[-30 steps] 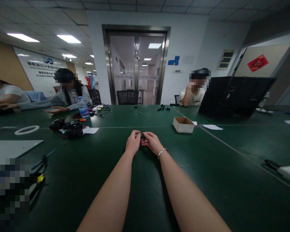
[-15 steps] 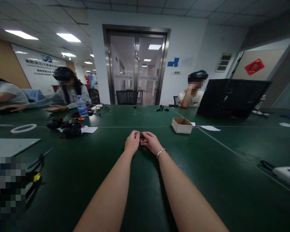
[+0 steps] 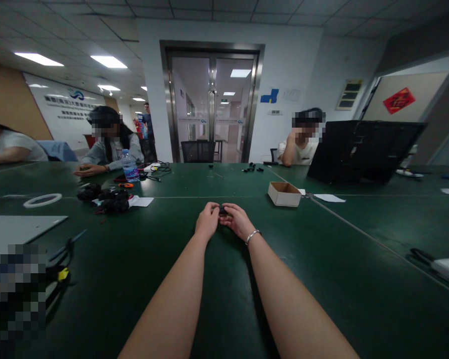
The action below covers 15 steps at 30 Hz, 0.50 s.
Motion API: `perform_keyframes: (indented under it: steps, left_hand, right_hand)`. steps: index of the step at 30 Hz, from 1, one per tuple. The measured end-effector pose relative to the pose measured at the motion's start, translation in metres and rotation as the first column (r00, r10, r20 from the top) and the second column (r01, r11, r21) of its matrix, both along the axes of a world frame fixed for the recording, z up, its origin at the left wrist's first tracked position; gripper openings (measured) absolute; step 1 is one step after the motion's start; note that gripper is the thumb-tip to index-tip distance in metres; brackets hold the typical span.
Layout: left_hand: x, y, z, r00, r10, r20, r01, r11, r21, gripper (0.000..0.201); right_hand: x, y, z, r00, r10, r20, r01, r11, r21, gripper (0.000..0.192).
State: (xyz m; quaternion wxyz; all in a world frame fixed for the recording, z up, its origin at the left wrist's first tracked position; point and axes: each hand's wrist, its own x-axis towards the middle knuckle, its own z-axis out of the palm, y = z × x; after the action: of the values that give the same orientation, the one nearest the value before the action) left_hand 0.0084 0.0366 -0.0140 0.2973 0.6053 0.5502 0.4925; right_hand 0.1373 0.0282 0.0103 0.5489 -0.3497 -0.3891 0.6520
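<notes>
Head view: the left hand and right hand meet fingertip to fingertip, both pinched shut on a small black part held just above the green bench, forearms resting there for steadiness. Farther right, an open cardboard box sits; its contents are hidden.
</notes>
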Motion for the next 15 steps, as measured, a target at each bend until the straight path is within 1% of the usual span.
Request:
perform_keyframes:
  steps: [5,10,15]
  left_hand:
    - [-0.0001,0.0013,-0.0003,0.999,-0.025,0.022,0.025,1.000,-0.008,0.022]
    - [0.0006,0.0013,-0.0006,1.000,-0.019,0.023,0.019,1.000,-0.009,0.025]
    - [-0.0005,0.0037,-0.0027,1.000,0.000,0.025,0.000,1.000,0.014,0.021]
  right_hand:
    - [0.0000,-0.0001,-0.0001,1.000,-0.012,0.006,0.012,1.000,-0.008,0.013]
    - [-0.0014,-0.0009,0.0017,1.000,-0.022,0.010,0.023,0.999,-0.029,0.016]
    - [-0.0011,-0.0008,0.0026,0.999,-0.041,-0.003,0.041,0.998,-0.053,0.017]
